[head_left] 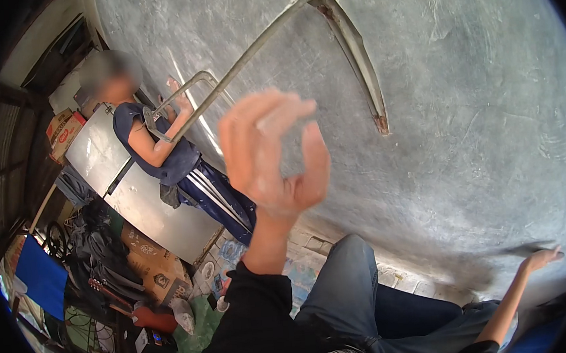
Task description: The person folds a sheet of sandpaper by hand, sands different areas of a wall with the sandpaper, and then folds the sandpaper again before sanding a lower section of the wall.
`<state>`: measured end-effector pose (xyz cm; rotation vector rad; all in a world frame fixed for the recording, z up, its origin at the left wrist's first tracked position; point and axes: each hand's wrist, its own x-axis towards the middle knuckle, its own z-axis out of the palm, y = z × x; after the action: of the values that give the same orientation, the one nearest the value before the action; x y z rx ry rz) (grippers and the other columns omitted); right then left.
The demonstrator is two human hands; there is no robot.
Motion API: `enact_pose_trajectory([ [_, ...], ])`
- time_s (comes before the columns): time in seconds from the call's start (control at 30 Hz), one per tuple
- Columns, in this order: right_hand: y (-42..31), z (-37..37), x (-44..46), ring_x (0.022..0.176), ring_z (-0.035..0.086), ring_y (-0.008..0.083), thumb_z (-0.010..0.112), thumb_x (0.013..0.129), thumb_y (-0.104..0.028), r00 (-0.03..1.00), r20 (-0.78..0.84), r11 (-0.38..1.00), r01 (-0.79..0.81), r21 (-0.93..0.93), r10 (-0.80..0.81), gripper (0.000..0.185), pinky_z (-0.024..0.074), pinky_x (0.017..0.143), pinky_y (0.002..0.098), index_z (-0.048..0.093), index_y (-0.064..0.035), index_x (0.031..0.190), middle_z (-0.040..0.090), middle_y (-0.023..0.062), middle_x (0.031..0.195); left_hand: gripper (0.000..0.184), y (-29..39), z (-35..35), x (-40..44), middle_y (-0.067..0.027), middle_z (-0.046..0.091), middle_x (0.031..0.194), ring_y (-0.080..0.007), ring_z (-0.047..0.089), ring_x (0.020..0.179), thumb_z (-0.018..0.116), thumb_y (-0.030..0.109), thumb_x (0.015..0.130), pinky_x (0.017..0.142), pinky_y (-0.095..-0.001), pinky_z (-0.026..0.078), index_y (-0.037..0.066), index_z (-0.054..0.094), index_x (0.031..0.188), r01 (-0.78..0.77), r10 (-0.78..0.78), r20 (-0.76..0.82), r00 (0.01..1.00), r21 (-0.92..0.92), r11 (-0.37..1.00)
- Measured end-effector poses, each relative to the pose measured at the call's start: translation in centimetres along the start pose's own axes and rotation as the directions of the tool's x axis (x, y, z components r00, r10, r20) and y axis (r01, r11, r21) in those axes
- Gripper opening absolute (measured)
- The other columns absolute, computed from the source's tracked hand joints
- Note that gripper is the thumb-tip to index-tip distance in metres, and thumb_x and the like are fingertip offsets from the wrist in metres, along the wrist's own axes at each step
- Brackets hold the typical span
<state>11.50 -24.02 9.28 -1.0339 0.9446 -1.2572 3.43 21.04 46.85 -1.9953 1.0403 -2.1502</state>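
Observation:
My left hand is raised in front of the grey wall. Its fingers curl forward with the thumb apart, and nothing shows between them; the hand is slightly blurred. To the right and lower down, my right hand reaches to the wall with fingers stretched out. It seems to rest against the surface, though contact is hard to confirm. A bent metal bracket, rusty at one end, juts from the wall above and behind my left hand.
Another person in dark blue stands at left, hands near the wall. Behind them are a silver fridge-like cabinet, a red-and-brown box, a cardboard box and dark bags. A blue panel is at far left.

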Motion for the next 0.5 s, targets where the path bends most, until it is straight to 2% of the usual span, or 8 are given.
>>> enact_pose_trajectory([
  [0.03, 3.9, 0.1, 0.3, 0.135, 0.017, 0.0299, 0.035, 0.094, -0.036, 0.929, 0.056, 0.922, 0.370, -0.113, -0.366, 0.063, 0.0139, 0.110, 0.0363, 0.018, 0.0039, 0.139, 0.016, 0.0202, 0.146, 0.024, -0.4, 0.1, 1.0, -0.0110, 0.059, 0.090, -0.0277, 0.055, 0.086, 0.061, 0.008, 0.069, 0.076, -0.0360, 0.042, 0.003, 0.061, 0.092, -0.104, 0.102, 0.024, 0.995, 0.139, 0.985],
  [0.1, -2.3, 0.0, -4.0, 0.137, 0.012, 0.0278, 0.034, 0.094, -0.037, 0.848, 0.179, 0.850, 0.519, -0.086, -0.499, 0.063, 0.0121, 0.110, 0.0359, 0.015, 0.0027, 0.140, 0.012, 0.0178, 0.147, 0.025, -1.0, 0.6, 2.8, -0.0120, 0.057, 0.095, -0.0273, 0.053, 0.090, 0.062, 0.010, 0.072, 0.080, -0.0355, 0.041, 0.003, 0.060, 0.096, -0.096, 0.101, -0.008, 0.995, 0.236, 0.967],
  [0.23, -2.2, 0.3, -2.8, 0.137, 0.010, 0.0274, 0.035, 0.094, -0.037, 0.924, 0.114, 0.931, 0.362, 0.054, -0.366, 0.064, 0.0076, 0.111, 0.0375, 0.015, 0.0023, 0.140, 0.012, 0.0172, 0.148, 0.031, -2.4, 2.1, 4.9, -0.0125, 0.052, 0.105, -0.0283, 0.048, 0.098, 0.065, 0.017, 0.076, 0.085, -0.0364, 0.038, 0.005, 0.058, 0.103, 0.040, -0.031, -0.027, 0.999, 0.455, 0.890],
  [0.3, -2.2, 0.4, -4.7, 0.137, 0.010, 0.0283, 0.036, 0.094, -0.038, 0.826, 0.168, 0.819, 0.559, -0.131, -0.537, 0.065, 0.0060, 0.111, 0.0373, 0.015, 0.0029, 0.140, 0.014, 0.0186, 0.147, 0.038, -3.7, 2.6, 4.6, -0.0146, 0.056, 0.102, -0.0301, 0.052, 0.096, 0.062, 0.029, 0.080, 0.083, -0.0383, 0.039, 0.004, 0.055, 0.108, 0.031, -0.029, -0.013, 1.000, 0.512, 0.858],
  [0.33, -2.4, 0.4, -5.4, 0.137, 0.011, 0.0297, 0.038, 0.093, -0.037, 0.727, 0.225, 0.719, 0.682, -0.134, -0.648, 0.066, 0.0052, 0.111, 0.0383, 0.015, 0.0029, 0.140, 0.015, 0.0188, 0.147, 0.041, -4.0, 2.8, 4.4, -0.0161, 0.059, 0.097, -0.0314, 0.055, 0.092, 0.056, 0.037, 0.083, 0.080, -0.0391, 0.041, 0.004, 0.056, 0.107, 0.149, -0.197, 0.029, 0.980, 0.548, 0.823],
  [0.37, -2.9, 0.3, -6.2, 0.137, 0.011, 0.0297, 0.038, 0.093, -0.037, 0.725, 0.228, 0.716, 0.685, -0.136, -0.650, 0.066, 0.0052, 0.111, 0.0383, 0.015, 0.0029, 0.140, 0.015, 0.0188, 0.147, 0.047, -4.1, 3.0, 4.1, -0.0177, 0.062, 0.092, -0.0327, 0.058, 0.088, 0.050, 0.046, 0.086, 0.077, -0.0398, 0.043, 0.004, 0.058, 0.106, 0.257, -0.361, 0.064, 0.930, 0.588, 0.767],
  [0.43, -3.9, 0.5, -7.7, 0.137, 0.011, 0.0307, 0.042, 0.092, -0.035, 0.574, 0.314, 0.593, 0.804, -0.042, -0.756, 0.067, 0.0045, 0.111, 0.0394, 0.016, 0.0029, 0.140, 0.016, 0.0189, 0.147, 0.049, -4.0, 3.2, 3.9, -0.0166, 0.062, 0.078, -0.0315, 0.060, 0.073, 0.049, 0.048, 0.086, 0.068, -0.0400, 0.045, 0.002, 0.061, 0.098, 0.289, -0.429, 0.083, 0.899, 0.623, 0.726],
  [0.5, -3.3, 0.5, -8.5, 0.137, 0.011, 0.0308, 0.044, 0.090, -0.033, 0.520, 0.376, 0.561, 0.828, 0.001, -0.767, 0.068, 0.0041, 0.111, 0.0404, 0.017, 0.0046, 0.139, 0.016, 0.0200, 0.146, 0.053, -3.9, 3.3, 4.0, -0.0155, 0.063, 0.065, -0.0302, 0.062, 0.059, 0.048, 0.051, 0.085, 0.058, -0.0401, 0.047, 0.001, 0.064, 0.091, 0.321, -0.494, 0.096, 0.864, 0.650, 0.689],
])
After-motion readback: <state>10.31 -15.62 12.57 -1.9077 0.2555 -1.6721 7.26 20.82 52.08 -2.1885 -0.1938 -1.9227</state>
